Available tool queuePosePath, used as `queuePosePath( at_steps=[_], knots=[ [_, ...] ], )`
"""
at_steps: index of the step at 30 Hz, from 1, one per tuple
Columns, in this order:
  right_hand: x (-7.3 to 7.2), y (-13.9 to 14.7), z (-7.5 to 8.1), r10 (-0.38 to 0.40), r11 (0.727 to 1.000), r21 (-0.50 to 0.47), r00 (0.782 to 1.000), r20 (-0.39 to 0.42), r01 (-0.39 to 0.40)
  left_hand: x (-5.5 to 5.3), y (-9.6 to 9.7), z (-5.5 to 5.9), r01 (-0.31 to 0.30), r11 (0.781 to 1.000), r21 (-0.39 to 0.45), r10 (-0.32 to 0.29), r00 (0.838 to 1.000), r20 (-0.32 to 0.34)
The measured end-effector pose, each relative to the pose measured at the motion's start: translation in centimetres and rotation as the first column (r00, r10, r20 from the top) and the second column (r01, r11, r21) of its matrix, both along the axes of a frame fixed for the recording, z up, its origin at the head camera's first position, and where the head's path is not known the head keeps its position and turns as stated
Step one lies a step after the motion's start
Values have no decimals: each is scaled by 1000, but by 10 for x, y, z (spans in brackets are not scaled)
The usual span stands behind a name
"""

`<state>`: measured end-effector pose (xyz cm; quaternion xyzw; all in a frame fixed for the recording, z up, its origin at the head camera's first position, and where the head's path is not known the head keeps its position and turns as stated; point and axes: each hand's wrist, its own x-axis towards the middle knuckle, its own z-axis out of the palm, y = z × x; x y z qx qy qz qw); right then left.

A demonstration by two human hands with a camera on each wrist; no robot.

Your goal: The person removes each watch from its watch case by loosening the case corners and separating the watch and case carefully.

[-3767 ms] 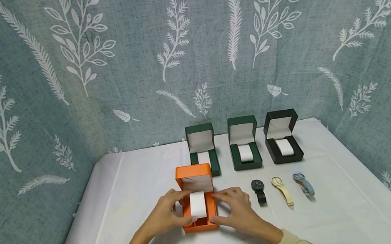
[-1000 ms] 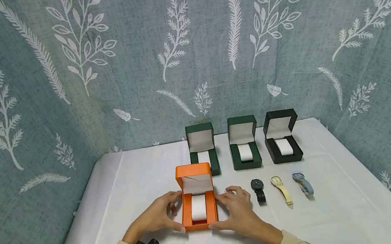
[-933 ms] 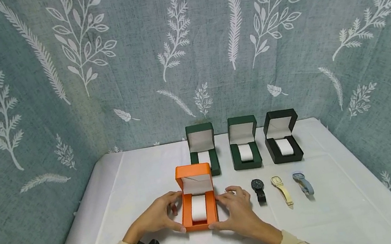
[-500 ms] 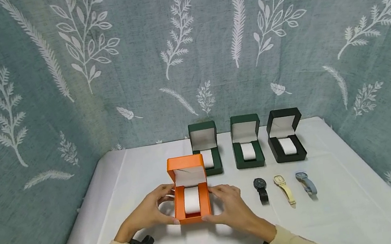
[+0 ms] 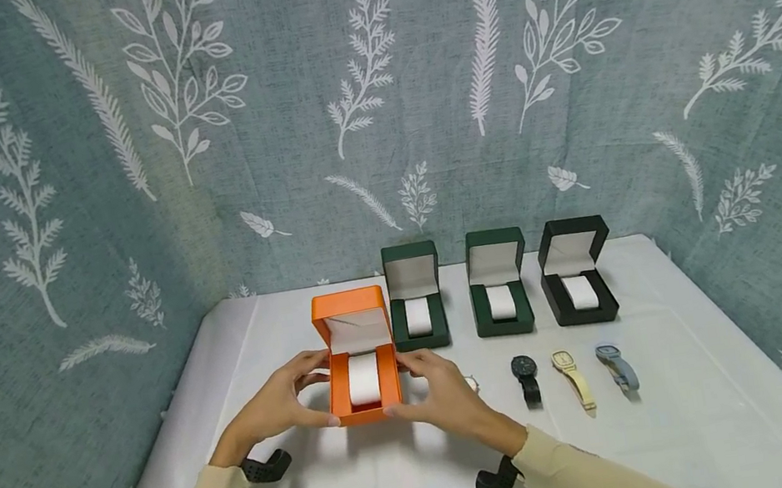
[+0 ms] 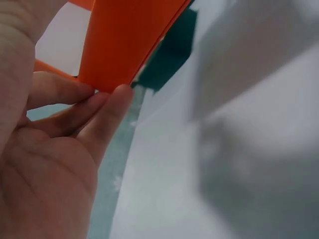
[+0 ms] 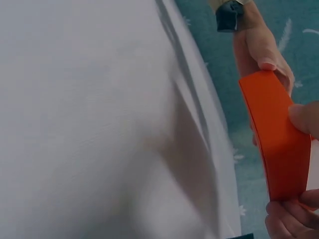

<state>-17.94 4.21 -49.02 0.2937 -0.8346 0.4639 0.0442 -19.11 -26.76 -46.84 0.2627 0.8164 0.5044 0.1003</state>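
Note:
An orange watch box point(image 5: 347, 303), its lid standing up, is held off the table between both hands. A white cushion point(image 5: 363, 381) sits inside its base. My left hand point(image 5: 271, 405) grips the left side, thumb at the front and fingers toward the back; in the left wrist view its fingertips point(image 6: 119, 94) press an orange corner. On the other side, my right hand point(image 5: 447, 394) grips the box the same way. The right wrist view shows the box's orange face point(image 7: 276, 134) between the hands. Part of a pale round watch point(image 5: 472, 384) peeks out from behind the right hand.
Two green watch boxes point(image 5: 439, 317) point(image 5: 525, 308) and a black one point(image 5: 559, 303) stand lids up at the back, each with a white cushion. A black watch point(image 5: 527, 380), a yellow watch point(image 5: 573, 381) and a blue watch point(image 5: 618, 368) lie on the white tablecloth point(image 5: 698, 417).
The white cushion, raised in the box at first, now sits lower in it. Both hands have since lifted the orange box and carried it left, uncovering the left green box.

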Motion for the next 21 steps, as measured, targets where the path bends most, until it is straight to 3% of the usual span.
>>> queuePosePath(
  at_steps=[11, 18, 21],
  knots=[
    [-31, -40, 2, 44, 996, -83, 993, 108, -35, -23, -34, 9, -39, 999, -30, 41, 996, 80],
    [-53, -60, 2, -9, 999, -31, 994, 110, 12, -51, -54, 2, -27, 999, -34, 32, 988, 149],
    [-63, -68, -1, -23, 1000, -13, 995, 101, 25, -61, -58, 0, -39, 999, -29, 44, 977, 208]
  ],
)
